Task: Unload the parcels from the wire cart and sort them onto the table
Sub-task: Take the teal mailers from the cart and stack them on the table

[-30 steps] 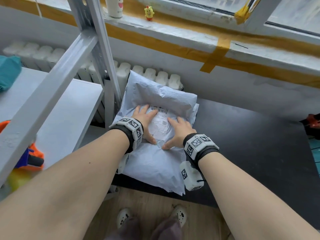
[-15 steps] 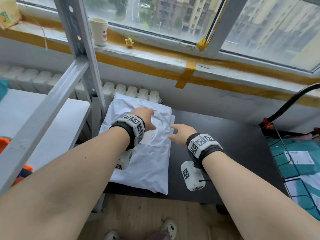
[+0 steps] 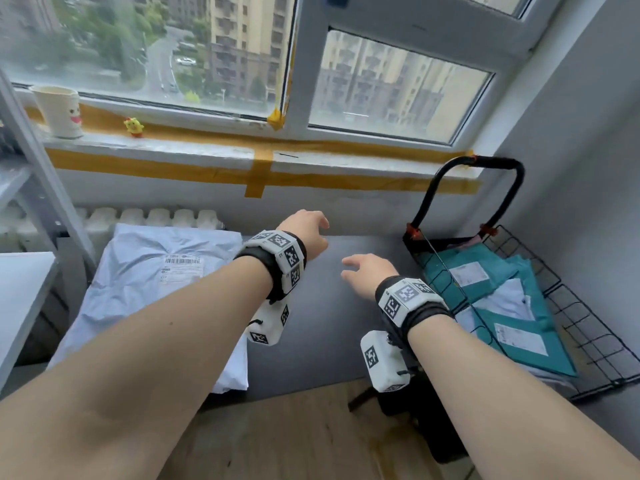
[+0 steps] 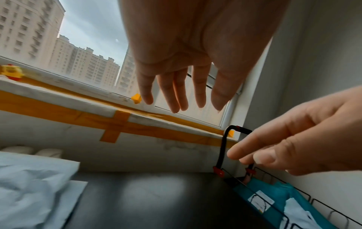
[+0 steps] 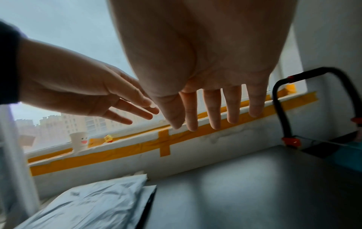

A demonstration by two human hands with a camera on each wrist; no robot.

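A grey-white parcel (image 3: 145, 282) with a shipping label lies on the left end of the black table (image 3: 346, 327); it also shows in the wrist views (image 4: 29, 186) (image 5: 92, 204). Both hands hover empty over the table's middle, fingers loosely spread: my left hand (image 3: 308, 230) (image 4: 182, 86) and my right hand (image 3: 363, 271) (image 5: 211, 108). To the right stands the black wire cart (image 3: 588, 327) with its black handle (image 3: 485, 164). Teal parcels (image 3: 519, 334) and a white one (image 3: 502, 299) lie inside it.
A grey metal shelf frame (image 3: 38, 174) and its white shelf board (image 3: 20, 299) stand at the left. On the taped windowsill sit a paper cup (image 3: 60, 110) and a small yellow toy (image 3: 133, 126). A radiator (image 3: 156, 218) runs behind the table. Wooden floor (image 3: 294, 438) lies below.
Both hands have let go of the grey-white parcel and moved right, over the bare table toward the cart. My view has swung right and up, bringing the cart into sight.
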